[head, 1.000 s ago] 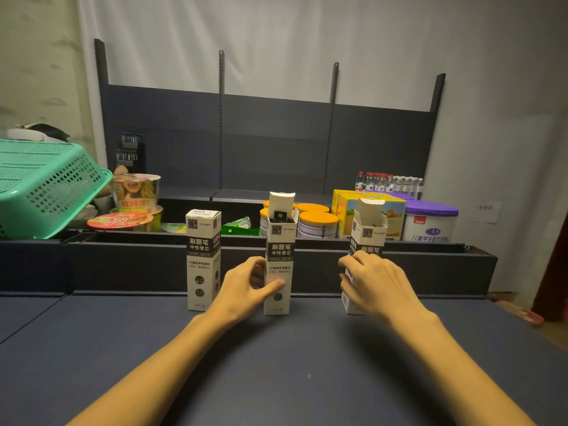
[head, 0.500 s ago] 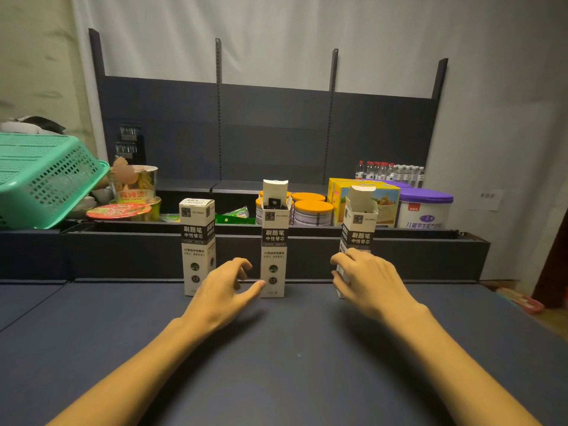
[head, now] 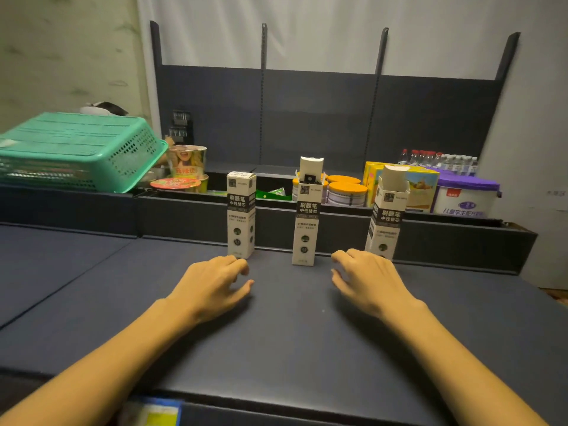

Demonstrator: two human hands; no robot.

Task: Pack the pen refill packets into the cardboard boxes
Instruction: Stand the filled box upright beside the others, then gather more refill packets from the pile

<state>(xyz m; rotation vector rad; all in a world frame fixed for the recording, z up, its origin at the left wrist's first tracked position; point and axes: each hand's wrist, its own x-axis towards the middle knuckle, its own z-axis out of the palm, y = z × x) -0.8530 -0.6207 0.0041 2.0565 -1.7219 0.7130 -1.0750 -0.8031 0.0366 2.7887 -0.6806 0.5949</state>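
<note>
Boxes [head: 303, 222] stood upright in a row; both hands, left [head: 212, 284] and right [head: 367, 279], had let go and drawn back, fingers loosely curled, holding nothing—two flaps remained open.

Dark table [head: 292, 339] with three upright boxes: left box [head: 241, 215], middle box [head: 307, 222], right box [head: 386, 221].

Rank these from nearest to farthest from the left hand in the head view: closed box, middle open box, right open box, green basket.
From the left hand:
1. Closed box, just beyond its fingertips.
2. Middle open box, to its right.
3. Right open box, behind the right hand.
4. Green basket, far left on the ledge.
</note>
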